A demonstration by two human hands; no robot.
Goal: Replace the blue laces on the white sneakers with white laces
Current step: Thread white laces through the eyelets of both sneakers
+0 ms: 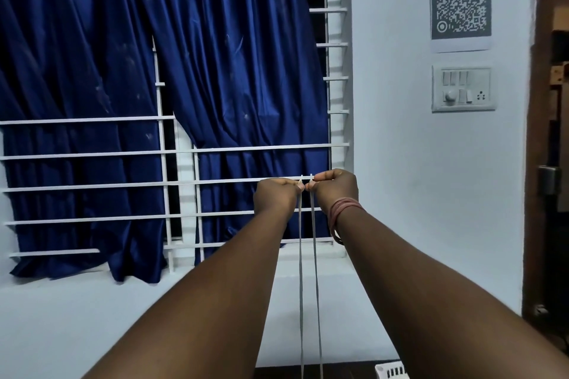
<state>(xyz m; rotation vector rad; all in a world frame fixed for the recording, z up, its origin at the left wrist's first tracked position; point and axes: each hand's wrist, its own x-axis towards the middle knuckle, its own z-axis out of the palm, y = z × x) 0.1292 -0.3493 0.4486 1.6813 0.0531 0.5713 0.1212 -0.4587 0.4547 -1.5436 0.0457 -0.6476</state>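
White lace (pixel 308 271) hangs in two even strands, its tips pinched by the left hand (pixel 277 192) and right hand (pixel 335 186) held high, sneakers out of view, so progress is unclear.

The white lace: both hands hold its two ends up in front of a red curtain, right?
Not quite. In the head view the curtain is blue, not red. Both the left hand and right hand do pinch the white lace ends up before it.
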